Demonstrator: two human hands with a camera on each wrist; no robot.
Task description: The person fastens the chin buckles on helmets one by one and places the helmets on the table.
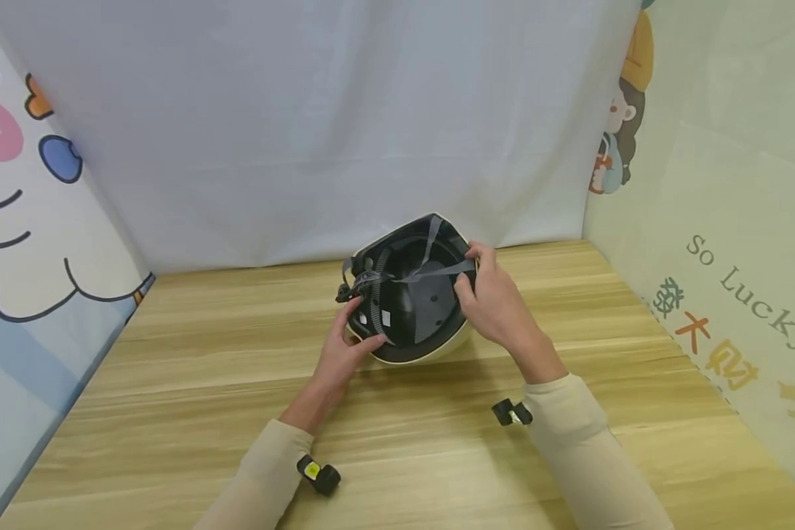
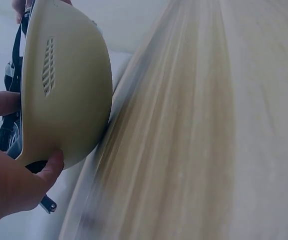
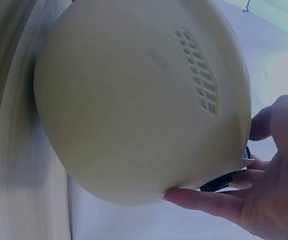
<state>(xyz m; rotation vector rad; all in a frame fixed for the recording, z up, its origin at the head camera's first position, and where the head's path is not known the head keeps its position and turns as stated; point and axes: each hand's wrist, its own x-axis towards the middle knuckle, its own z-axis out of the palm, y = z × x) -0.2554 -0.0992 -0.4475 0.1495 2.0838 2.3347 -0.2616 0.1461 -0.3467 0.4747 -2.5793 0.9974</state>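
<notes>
A cream helmet [image 1: 416,298] lies tilted on the table, its black padded inside facing up toward the head camera. Grey chin straps [image 1: 440,271] cross the opening, and a black fitting [image 1: 351,291] sits at its left end. My left hand [image 1: 336,361] grips the near left rim; in the left wrist view the thumb and a finger are on either side of the edge. On the far right, my right hand [image 1: 497,302] holds the rim near a strap. The right wrist view shows the smooth shell [image 3: 129,120] with a grid-like vent [image 3: 199,72].
The wood-grain table [image 1: 192,412] spreads around the helmet. A pale cloth [image 1: 344,132] hangs along its back edge, with printed panels at the left [image 1: 13,221] and right [image 1: 722,221]. Small black devices [image 1: 319,475] are worn at both wrists.
</notes>
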